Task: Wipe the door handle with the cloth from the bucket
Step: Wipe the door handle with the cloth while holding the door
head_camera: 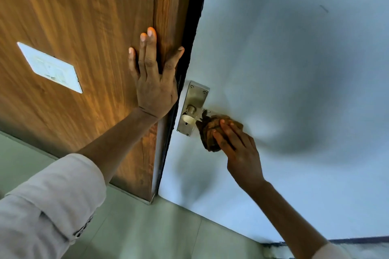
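At about four o'clock from the backplate (193, 108), the right hand (237, 149) pinches the bunched cloth (210, 132) around the door handle (190, 119), so wiping looks underway. The left hand (154, 78) lies spread flat at ten o'clock on the wooden panel (84, 17). Only the handle's inner stub shows bare; how much is wiped I cannot tell.

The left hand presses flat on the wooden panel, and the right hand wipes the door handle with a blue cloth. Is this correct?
Not quite: the cloth is brown, not blue, as the head view shows. The left hand does lie flat on the wooden panel, and the right hand holds the cloth on the door handle.
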